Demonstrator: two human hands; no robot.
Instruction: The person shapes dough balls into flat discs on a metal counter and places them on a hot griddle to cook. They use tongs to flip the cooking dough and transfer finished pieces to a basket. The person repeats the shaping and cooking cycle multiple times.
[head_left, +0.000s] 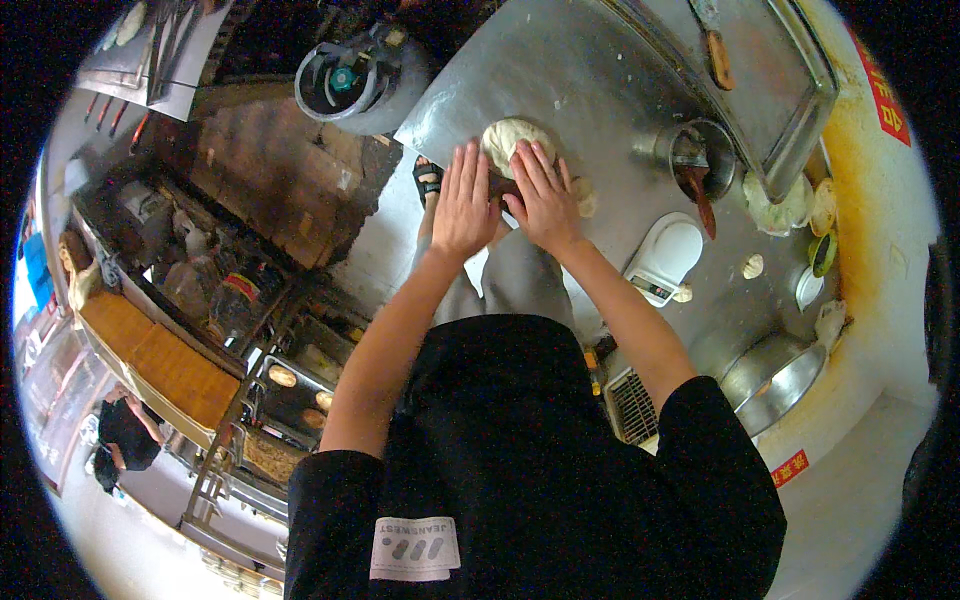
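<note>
A pale lump of dough (513, 138) lies on the metal worktop (592, 97) near its front edge. My right hand (541, 193) rests its fingers on the dough's near side, palm down. Beside it, my left hand (466, 201) is stretched flat at the worktop's edge, fingers extended, close to the dough's side; whether it touches the dough is hard to tell. A thin smear of flour or dough (583, 196) shows just past the hand on the scale's side. Neither hand is closed around anything.
A white kitchen scale (667, 255), a metal pot (724, 161) holding a brush (697, 187), a small dough piece (752, 265) and a large metal bowl (780, 382) stand along one side. A gas cylinder (375, 90) is beyond the worktop. A tray with baked pieces (289, 397) and another person (131, 435) are opposite.
</note>
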